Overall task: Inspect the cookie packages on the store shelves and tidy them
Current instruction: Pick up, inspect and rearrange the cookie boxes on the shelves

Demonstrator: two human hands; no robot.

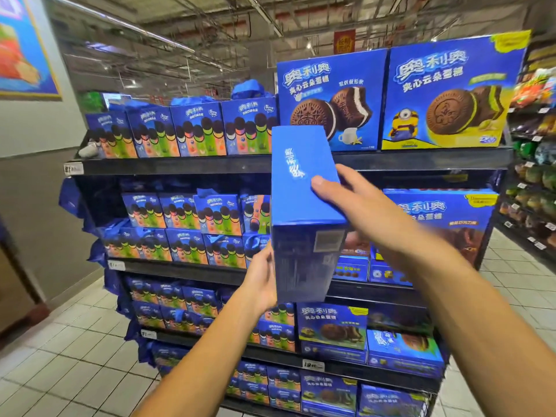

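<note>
Hands, left and right, grip blue box that hides shelves of cookie packages

Both bare forearms reach up from the bottom of the frame toward the middle. Left hand sits lower, cupping the near-left edge of the plain blue cardboard box, fingers hidden behind it. Right hand is higher, thumb pressed flat on the box's top face, wrist angled in from lower right.
</note>
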